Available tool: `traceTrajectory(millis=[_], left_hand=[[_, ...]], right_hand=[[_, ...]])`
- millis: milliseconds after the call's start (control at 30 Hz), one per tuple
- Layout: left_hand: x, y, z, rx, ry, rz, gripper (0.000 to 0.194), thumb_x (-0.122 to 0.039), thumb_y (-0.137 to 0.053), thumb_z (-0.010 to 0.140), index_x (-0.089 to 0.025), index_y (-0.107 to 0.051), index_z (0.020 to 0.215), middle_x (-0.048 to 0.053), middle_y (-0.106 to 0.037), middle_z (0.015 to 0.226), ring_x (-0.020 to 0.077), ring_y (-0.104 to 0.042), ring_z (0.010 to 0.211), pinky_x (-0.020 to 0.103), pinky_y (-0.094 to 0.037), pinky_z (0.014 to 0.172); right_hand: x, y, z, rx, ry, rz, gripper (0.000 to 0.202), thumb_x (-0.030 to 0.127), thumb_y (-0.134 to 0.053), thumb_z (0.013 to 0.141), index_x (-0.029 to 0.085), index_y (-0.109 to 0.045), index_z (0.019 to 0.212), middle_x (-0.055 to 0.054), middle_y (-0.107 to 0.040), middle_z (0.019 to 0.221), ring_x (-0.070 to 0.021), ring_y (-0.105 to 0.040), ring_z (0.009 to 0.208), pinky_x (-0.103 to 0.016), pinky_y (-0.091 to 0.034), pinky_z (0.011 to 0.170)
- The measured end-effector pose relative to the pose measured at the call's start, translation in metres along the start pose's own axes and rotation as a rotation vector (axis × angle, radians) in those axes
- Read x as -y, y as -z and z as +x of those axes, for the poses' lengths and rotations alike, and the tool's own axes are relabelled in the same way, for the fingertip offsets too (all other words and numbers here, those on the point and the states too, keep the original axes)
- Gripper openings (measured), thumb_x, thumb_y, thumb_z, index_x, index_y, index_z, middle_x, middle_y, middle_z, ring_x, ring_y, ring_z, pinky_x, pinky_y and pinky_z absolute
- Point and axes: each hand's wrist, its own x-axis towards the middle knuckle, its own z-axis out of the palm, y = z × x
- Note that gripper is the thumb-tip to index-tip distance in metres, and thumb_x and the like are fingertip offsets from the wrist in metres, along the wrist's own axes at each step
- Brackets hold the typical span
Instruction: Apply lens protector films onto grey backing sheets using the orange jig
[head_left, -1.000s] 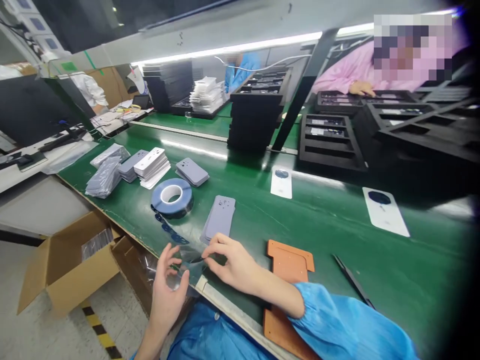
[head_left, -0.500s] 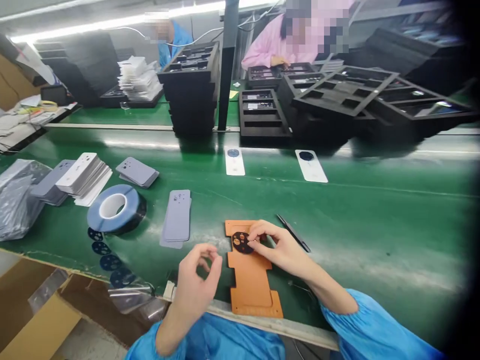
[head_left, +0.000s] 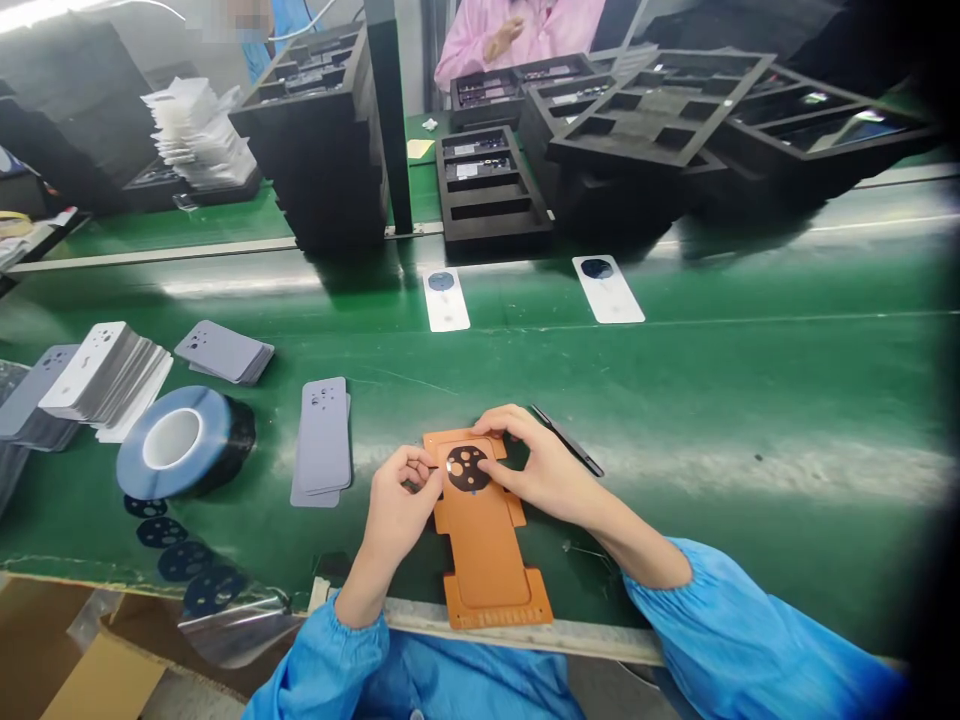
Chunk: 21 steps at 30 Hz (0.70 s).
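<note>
An orange fixture plate (head_left: 487, 560) with notched sides lies at the table's front edge. Near its top sits a black round camera-lens sticker (head_left: 468, 478) with several holes. My left hand (head_left: 397, 500) is at the sticker's left edge, thumb and forefinger pinched together; whatever is between the tips is too small to make out. My right hand (head_left: 536, 465) grips the plate's upper right, its fingers over the top edge and its thumb touching the sticker's right side. Black tweezers (head_left: 568, 440) lie just beyond the right hand.
Left of me stand a blue tape roll (head_left: 142, 450) with a trailing strip of black stickers (head_left: 184, 562), grey phone-shaped sheets (head_left: 324, 435) and a white stack (head_left: 97, 370). Two white cards (head_left: 609, 292) lie ahead. Black trays (head_left: 495, 195) line the back, where co-workers sit.
My left hand has moved up and right to the sticker's left edge, fingertips closing. My right hand's fingers now reach over the plate's top edge. The view has tilted down.
</note>
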Motion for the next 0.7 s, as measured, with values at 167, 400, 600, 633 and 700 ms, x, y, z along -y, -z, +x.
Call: traceTrajectory(millis=[167,400,600,633,700], left_hand=[[-0.0012,-0.0013,0.0012,0.009,-0.006,0.027,0.015,-0.030,-0.071,0.079,-0.018,-0.063,0.081,-0.004,-0.055,0.066,0.0102,-0.051,0.060,0.021,-0.041,0.057],[0.0010,-0.0037,0.0004,-0.019,-0.016,0.056,0.013,-0.028,-0.071,0.080,-0.018,-0.063,0.080,-0.004,-0.054,0.065,0.0102,-0.050,0.060,0.021,-0.039,0.056],[0.0018,-0.0052,-0.0001,-0.015,-0.023,0.092,0.011,-0.027,-0.070,0.080,-0.019,-0.063,0.082,-0.005,-0.052,0.067,0.0101,-0.049,0.061,0.020,-0.038,0.056],[0.0011,-0.0055,-0.0002,-0.016,-0.019,0.099,0.011,-0.027,-0.070,0.080,-0.019,-0.063,0.082,-0.005,-0.052,0.067,0.0101,-0.049,0.061,0.021,-0.038,0.057],[-0.0003,-0.0062,-0.0004,-0.020,-0.013,0.115,0.011,-0.027,-0.070,0.079,-0.019,-0.063,0.082,-0.005,-0.052,0.068,0.0104,-0.050,0.062,0.021,-0.039,0.057]], right_hand=[[-0.0012,0.0005,-0.0002,0.006,0.009,0.006,0.027,0.016,-0.066,0.087,0.026,-0.064,0.112,-0.008,-0.064,0.117,-0.0264,-0.058,0.116,-0.049,-0.048,0.102],[-0.0024,0.0008,-0.0006,0.020,0.017,-0.003,0.030,0.014,-0.067,0.086,0.026,-0.064,0.113,-0.007,-0.063,0.117,-0.0265,-0.057,0.116,-0.048,-0.048,0.103],[-0.0023,0.0014,-0.0010,0.024,0.030,-0.012,0.030,0.013,-0.066,0.086,0.026,-0.065,0.114,-0.008,-0.064,0.117,-0.0266,-0.058,0.117,-0.048,-0.048,0.103],[-0.0022,0.0013,-0.0010,0.025,0.032,-0.014,0.030,0.013,-0.065,0.086,0.026,-0.065,0.114,-0.008,-0.064,0.117,-0.0268,-0.058,0.117,-0.048,-0.049,0.103],[-0.0023,0.0008,-0.0010,0.022,0.034,-0.018,0.030,0.013,-0.065,0.086,0.026,-0.065,0.113,-0.008,-0.064,0.117,-0.0273,-0.058,0.117,-0.048,-0.049,0.102]])
